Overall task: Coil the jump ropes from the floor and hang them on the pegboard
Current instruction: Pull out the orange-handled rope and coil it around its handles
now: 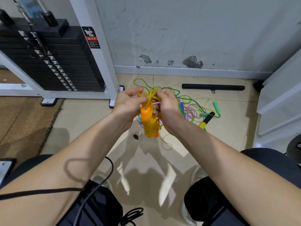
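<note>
An orange-handled jump rope with a yellow cord hangs between my hands, its cord wound round the two orange handles. My left hand pinches the yellow loops at the top. My right hand grips the cord beside it, fingers curled round the strands. Behind them on the tiled floor lies a tangle of jump ropes in green, pink and yellow, with a green handle, a blue handle and a yellow-and-black handle. The pegboard is not in view.
A weight-stack machine with a white frame stands at the left. A black bar lies along the wall. White shelving rises at the right. My knees and black cables fill the bottom of the view.
</note>
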